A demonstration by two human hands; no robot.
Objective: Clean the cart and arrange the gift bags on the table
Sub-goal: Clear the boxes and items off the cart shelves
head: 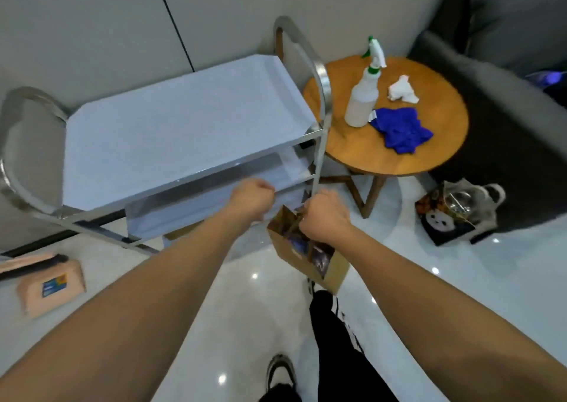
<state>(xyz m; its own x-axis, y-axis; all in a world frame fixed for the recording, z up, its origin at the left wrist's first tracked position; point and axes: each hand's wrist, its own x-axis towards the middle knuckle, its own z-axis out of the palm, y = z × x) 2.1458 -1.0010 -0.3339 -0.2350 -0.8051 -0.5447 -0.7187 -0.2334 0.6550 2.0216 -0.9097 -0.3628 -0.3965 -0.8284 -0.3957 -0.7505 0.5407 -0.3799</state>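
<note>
Head view. Both hands are seen from behind, so the fingers are hidden under the knuckles. The left hand (pixel 253 197) is curled into a fist at the front edge of the cart (pixel 171 131); whether it holds anything, I cannot tell (motion blur smears that edge). The right hand (pixel 325 214) is closed around the top of a brown bag (pixel 310 257), which hangs above the floor just in front of the cart's right post; the handles themselves are covered by the hand. The bag's contents show only as dark, bluish shapes, not identifiable.

The cart is polished metal with rounded tube handles at both ends and flat, pale shelves; its lower shelves are partly hidden by the top one. The table (pixel 429 156) beside it is round, warm-toned wood on crossed legs. On it stand a translucent spray bottle (pixel 362 101) with a white and green trigger, a crumpled blue cloth (pixel 399 130) touching its base, and a wadded white tissue (pixel 402 90) a little apart. On the glossy floor: a second bag (pixel 457 211) with a panda print against the dark sofa (pixel 506 110), and a pink pack (pixel 50 288) at left, its label unreadable.
</note>
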